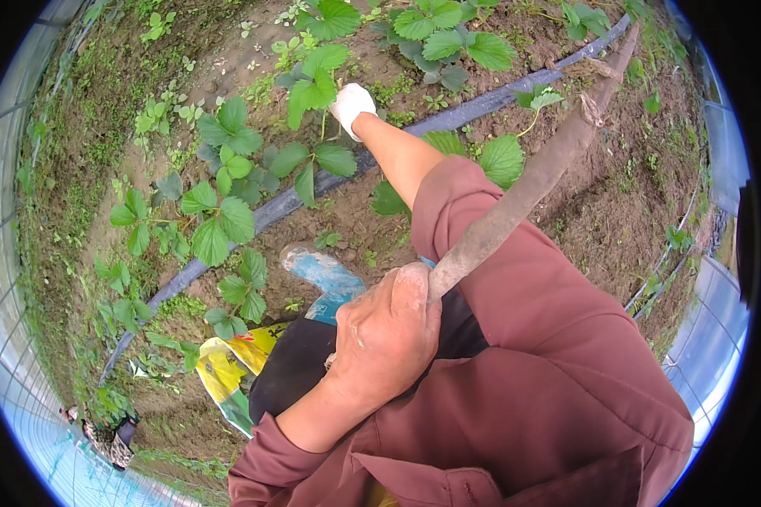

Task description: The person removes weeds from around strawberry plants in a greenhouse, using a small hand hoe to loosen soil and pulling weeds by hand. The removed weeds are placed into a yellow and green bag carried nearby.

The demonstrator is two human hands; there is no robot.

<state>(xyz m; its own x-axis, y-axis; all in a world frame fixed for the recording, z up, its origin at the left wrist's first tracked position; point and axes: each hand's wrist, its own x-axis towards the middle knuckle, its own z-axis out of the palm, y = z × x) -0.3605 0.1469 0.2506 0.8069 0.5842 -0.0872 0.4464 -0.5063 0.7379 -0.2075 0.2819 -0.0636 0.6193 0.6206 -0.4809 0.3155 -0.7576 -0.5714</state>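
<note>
My left hand (387,329) is bare and closed around a long, rough wooden stick (513,209). From my fist it slants to the upper right, across my right sleeve, with torn scraps clinging near its far end. Any part of it below the fist is hidden. Wearing a white glove, my right hand (354,109) reaches low beside the leaves of a strawberry plant (314,89). Those leaves cover its fingertips, so whether it grips anything cannot be told. More strawberry plants (219,225) grow to the left.
A dark flat irrigation hose (482,108) runs diagonally over the soil. Below it are my muddy blue boot (326,275) and a yellow printed plastic bag (222,367). Small weeds (158,114) dot the bed. Another person (111,437) is far off at lower left, near the greenhouse wall (6,304).
</note>
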